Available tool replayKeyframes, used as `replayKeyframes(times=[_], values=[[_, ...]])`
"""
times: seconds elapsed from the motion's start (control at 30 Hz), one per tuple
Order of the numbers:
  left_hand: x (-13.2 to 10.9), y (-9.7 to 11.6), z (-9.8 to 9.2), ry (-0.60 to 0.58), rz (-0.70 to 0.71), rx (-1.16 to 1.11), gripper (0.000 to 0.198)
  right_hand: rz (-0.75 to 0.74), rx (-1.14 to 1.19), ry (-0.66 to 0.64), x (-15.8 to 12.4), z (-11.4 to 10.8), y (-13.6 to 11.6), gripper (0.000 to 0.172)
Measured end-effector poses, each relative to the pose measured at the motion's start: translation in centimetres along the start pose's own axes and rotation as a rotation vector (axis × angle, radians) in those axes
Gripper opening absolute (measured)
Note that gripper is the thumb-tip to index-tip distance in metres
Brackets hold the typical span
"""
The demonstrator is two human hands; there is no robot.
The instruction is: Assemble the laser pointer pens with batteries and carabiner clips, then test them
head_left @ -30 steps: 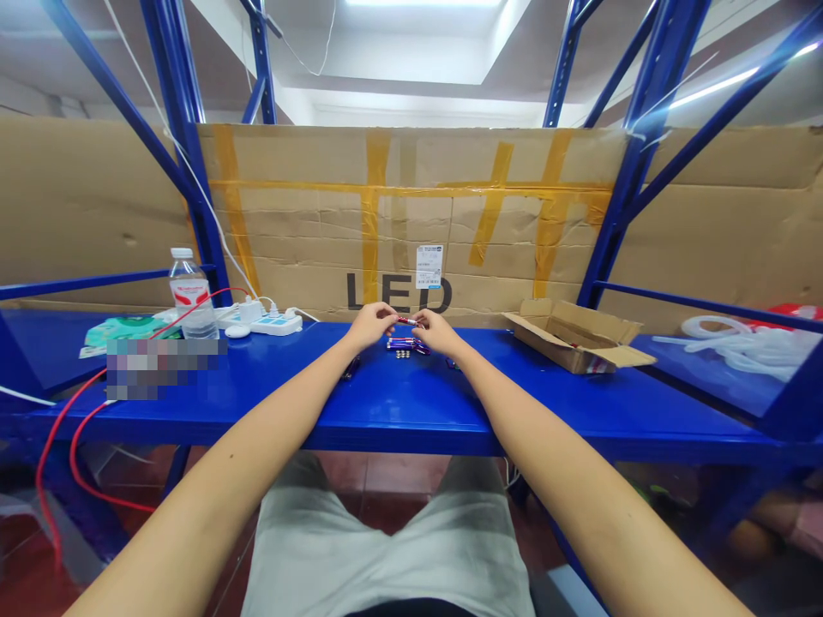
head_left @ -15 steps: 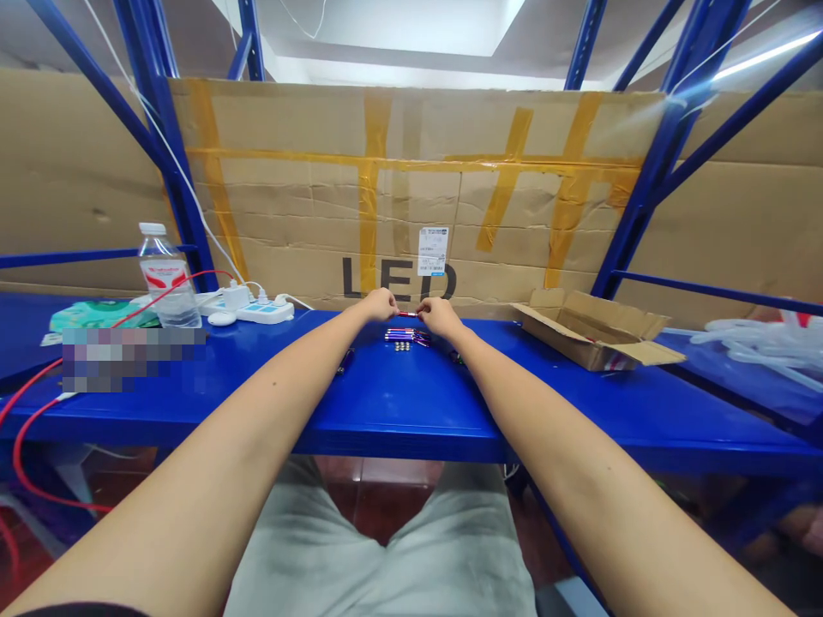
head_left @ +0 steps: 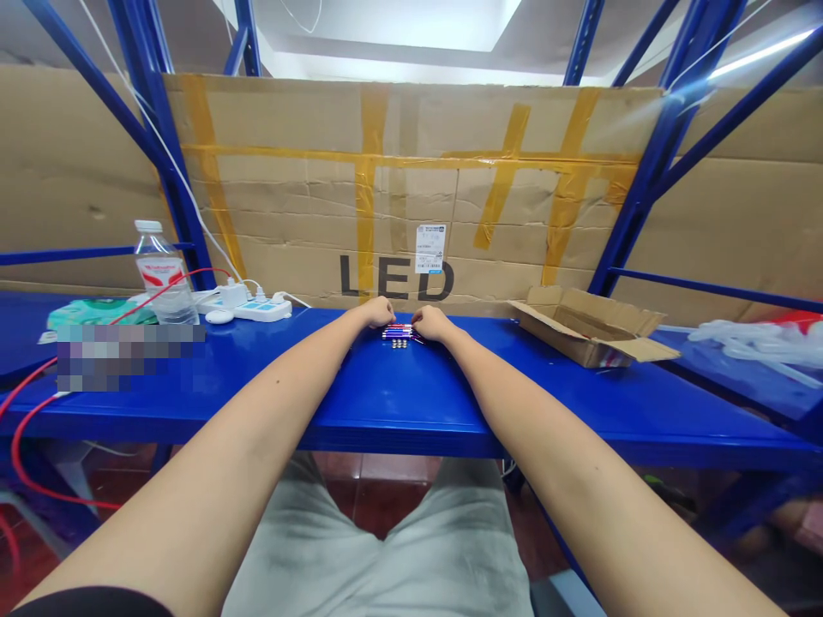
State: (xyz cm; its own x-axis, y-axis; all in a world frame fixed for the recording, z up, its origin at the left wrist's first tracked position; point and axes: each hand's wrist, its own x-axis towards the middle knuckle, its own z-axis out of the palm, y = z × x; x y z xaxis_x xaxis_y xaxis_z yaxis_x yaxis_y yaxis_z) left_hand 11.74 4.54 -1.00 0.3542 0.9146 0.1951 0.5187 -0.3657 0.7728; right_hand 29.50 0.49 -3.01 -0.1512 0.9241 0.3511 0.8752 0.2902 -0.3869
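Observation:
My left hand (head_left: 379,313) and my right hand (head_left: 430,323) are close together over the blue table, fingers pinched at the two ends of a slim red metallic tube (head_left: 402,326). The red tube lies at the far side of a row of slim purple and silver tubes (head_left: 397,334), right against them as far as I can tell. Just nearer to me sit several small silver round pieces (head_left: 399,344) in short rows. My fingertips partly cover the tube's ends. What kind of tube it is, I cannot make out.
An open cardboard box (head_left: 588,330) stands at the right. On the left are a water bottle (head_left: 165,274), a white power strip (head_left: 257,308), a green packet (head_left: 96,314) and red cables (head_left: 32,373). A large taped carton (head_left: 309,206) walls the back of the table (head_left: 399,403).
Both hands have come down and slightly toward me with the red tube, from just behind the row of tubes to its far edge. The view has shifted a little.

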Motion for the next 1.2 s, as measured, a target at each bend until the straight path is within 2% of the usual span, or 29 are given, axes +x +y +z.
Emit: replayKeyframes(times=[0.23, 0.4, 0.57, 0.87, 1.2], values=[[-0.9, 0.6, -0.2, -0.080, 0.151, 0.068, 0.014, -0.018, 0.021, -0.036, -0.6, -0.6, 0.0, 0.031], [-1.3, 0.4, -0.4, -0.117, 0.202, 0.108, 0.013, -0.044, 0.039, -0.049, -0.9, -1.0, -0.2, 0.032], [-1.1, 0.2, -0.4, -0.124, 0.193, 0.149, 0.010, -0.045, 0.042, -0.052, -1.0, -1.0, -0.3, 0.033], [-1.2, 0.4, -0.6, -0.167, 0.146, 0.252, 0.019, -0.016, 0.014, -0.086, -1.3, -1.3, -0.6, 0.037], [-1.6, 0.8, -0.7, -0.185, 0.139, 0.340, 0.022, -0.049, 0.014, -0.094, -1.9, -1.7, -1.2, 0.037]])
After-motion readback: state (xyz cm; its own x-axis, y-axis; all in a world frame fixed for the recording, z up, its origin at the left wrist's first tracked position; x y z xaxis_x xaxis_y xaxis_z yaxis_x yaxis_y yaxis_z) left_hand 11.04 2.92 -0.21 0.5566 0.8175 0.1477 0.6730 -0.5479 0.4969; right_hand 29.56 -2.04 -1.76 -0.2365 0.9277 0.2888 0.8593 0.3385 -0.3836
